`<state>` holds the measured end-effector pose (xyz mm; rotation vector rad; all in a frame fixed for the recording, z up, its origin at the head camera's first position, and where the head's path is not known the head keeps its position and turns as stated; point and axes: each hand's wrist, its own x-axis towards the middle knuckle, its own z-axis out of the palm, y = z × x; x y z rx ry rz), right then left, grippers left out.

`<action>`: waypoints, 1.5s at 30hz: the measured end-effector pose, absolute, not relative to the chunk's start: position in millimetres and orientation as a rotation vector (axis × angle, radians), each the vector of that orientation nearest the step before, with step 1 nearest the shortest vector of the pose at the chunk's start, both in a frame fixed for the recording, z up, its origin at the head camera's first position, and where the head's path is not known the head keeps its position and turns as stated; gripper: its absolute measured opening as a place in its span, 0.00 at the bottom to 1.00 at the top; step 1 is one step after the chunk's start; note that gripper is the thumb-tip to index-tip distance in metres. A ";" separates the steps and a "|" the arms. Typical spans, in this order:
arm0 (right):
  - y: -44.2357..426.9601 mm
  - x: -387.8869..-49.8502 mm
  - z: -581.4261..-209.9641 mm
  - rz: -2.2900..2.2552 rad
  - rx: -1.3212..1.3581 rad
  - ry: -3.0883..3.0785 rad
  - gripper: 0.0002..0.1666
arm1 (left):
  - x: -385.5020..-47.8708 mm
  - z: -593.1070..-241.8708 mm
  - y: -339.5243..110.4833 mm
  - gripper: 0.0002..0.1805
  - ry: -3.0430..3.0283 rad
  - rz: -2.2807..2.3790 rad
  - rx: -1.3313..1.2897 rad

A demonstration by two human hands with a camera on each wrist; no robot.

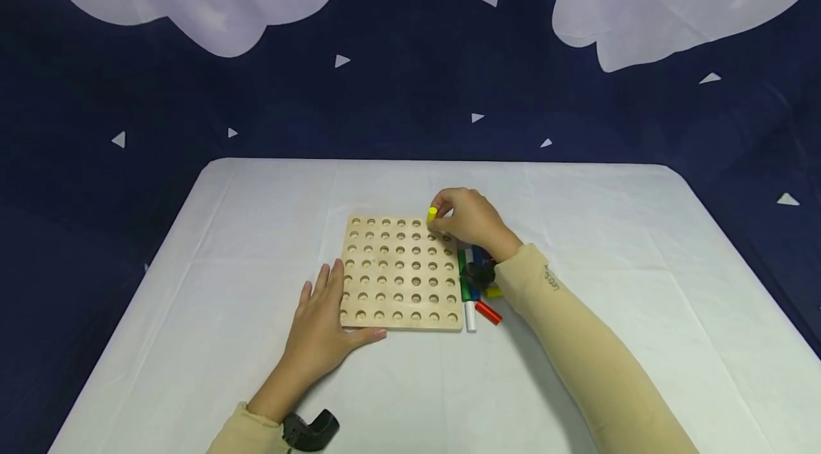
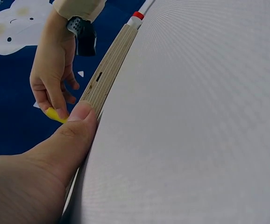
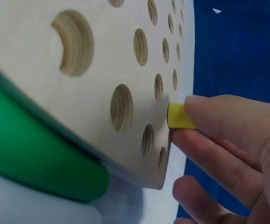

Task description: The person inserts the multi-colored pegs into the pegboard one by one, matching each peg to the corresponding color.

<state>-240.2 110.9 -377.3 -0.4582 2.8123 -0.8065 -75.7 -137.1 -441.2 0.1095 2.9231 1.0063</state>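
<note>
A square wooden board (image 1: 391,272) with rows of round holes lies flat on the table. My right hand (image 1: 471,215) pinches a yellow peg (image 1: 432,214) upright between thumb and fingers at the board's far edge, towards its right corner. In the right wrist view the peg's (image 3: 179,115) lower end meets the board's face; whether it sits in a hole I cannot tell. At the near left corner, my left hand (image 1: 321,333) rests against the board, fingers stretched along the left side and thumb (image 2: 65,140) along the front edge.
Beside the board's right edge lie several loose pegs: a green peg (image 1: 465,289), a white peg (image 1: 471,316), a red peg (image 1: 489,312), a yellow peg (image 1: 493,292) and blue ones, partly hidden by the right wrist camera (image 1: 479,274). A white cloth (image 1: 596,226) covers the table.
</note>
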 end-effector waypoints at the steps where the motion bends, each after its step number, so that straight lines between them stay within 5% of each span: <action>1: 111.0 -240.3 -377.6 -0.800 -0.457 2.815 0.13 | -75.7 -440.8 -137.0 0.75 2.922 1.004 0.112; 10: 112.2 -242.6 -382.6 -0.775 -0.438 2.807 0.08 | -75.5 -441.0 -137.0 0.75 2.941 0.984 0.127; 15: 119.2 -237.9 -375.9 -0.761 -0.432 2.815 0.15 | -76.1 -440.9 -137.2 0.75 2.945 0.986 0.128; 31: 195.7 -182.4 -360.0 -0.708 -0.617 2.735 0.12 | -76.6 -441.3 -136.7 0.75 2.942 1.008 0.124; 45: 211.2 -150.7 -378.9 -0.462 -0.832 2.761 0.13 | -76.1 -442.1 -137.0 0.75 2.957 1.003 0.134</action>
